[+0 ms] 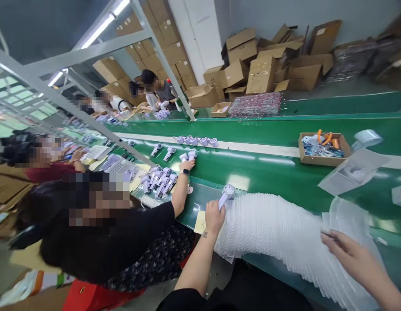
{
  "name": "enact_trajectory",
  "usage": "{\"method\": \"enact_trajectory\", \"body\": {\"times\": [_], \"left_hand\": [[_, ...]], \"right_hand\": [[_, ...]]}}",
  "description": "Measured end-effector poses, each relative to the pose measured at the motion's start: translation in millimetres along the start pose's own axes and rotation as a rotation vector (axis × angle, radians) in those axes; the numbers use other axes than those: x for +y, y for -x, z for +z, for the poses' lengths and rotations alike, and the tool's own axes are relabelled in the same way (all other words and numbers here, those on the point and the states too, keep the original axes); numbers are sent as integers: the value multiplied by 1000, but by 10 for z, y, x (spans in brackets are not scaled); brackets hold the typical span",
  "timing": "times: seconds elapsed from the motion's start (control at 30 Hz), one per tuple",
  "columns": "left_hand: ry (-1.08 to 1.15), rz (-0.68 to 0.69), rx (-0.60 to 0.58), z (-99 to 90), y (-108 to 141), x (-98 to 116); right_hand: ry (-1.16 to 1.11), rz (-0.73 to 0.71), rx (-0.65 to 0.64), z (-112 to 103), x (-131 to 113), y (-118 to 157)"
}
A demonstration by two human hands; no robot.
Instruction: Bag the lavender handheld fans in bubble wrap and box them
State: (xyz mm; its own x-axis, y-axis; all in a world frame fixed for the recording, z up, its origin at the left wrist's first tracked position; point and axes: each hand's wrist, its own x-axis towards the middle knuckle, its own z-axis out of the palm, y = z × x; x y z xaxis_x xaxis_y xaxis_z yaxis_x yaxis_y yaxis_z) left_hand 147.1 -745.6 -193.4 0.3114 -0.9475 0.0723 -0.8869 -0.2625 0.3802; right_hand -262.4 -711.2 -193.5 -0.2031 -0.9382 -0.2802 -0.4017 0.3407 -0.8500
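Fingers of the left hand (214,217): curled closed around the handle of the small handheld fan (227,193); thumb side faces up, knuckles toward the belt.
Fan's long axis: runs from the fist at about 7 o'clock up to the round white head at about 1 o'clock; the head sticks out past the fingers, tilted toward the conveyor.
Fan's place: at the near edge of the green conveyor belt (272,172), just beside the left end of the stack of clear plastic trays (275,233), touching or nearly so; I cannot tell which.
Fingers of the right hand (351,255): loosely spread and flat, holding nothing; fingertips rest on the right part of the tray stack, pointing toward 10 o'clock.
Nearer hand: the left, since it already has the fan; the right is well apart, at about 4 o'clock from the fan.
Stack's long axis: lies from 10 o'clock to 4 o'clock between the two hands.
Neighbour: a co-worker's arm (181,190) reaches to other fans (158,181) at 10 o'clock.
Beyond: cardboard box of parts (323,160) at 2 o'clock on the belt.
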Motion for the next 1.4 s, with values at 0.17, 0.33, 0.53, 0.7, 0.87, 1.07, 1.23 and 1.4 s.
{"method": "enact_trajectory", "body": {"times": [0.17, 0.33, 0.53, 0.7, 0.87, 1.07, 1.23, 1.4], "left_hand": [[600, 95, -267, -211, 264, 805], [994, 111, -1018, 82, 1037, 1668], [444, 812, -877, 671, 1246, 2678], [-244, 1164, -779, 1291, 1227, 3354], [-255, 1106, -860, 1497, 1218, 3432], [262, 723, -1128, 1284, 1239, 3392], [690, 198, -1124, 1093, 1229, 3275], [943, 203, -1030, 971, 1325, 3181]], "right_hand": [[-641, 256, -306, 653, -673, 649], [-1222, 208, -79, 615, -563, 832], [-1255, 346, 359, -189, 110, 1268], [-1207, 433, 257, -483, 579, 1680], [-1305, 494, 175, -529, 797, 1716], [-1357, 357, -67, -822, 585, 1224], [-1232, 319, -90, -954, 568, 971], [-1112, 367, -104, -872, 582, 1066]]}}
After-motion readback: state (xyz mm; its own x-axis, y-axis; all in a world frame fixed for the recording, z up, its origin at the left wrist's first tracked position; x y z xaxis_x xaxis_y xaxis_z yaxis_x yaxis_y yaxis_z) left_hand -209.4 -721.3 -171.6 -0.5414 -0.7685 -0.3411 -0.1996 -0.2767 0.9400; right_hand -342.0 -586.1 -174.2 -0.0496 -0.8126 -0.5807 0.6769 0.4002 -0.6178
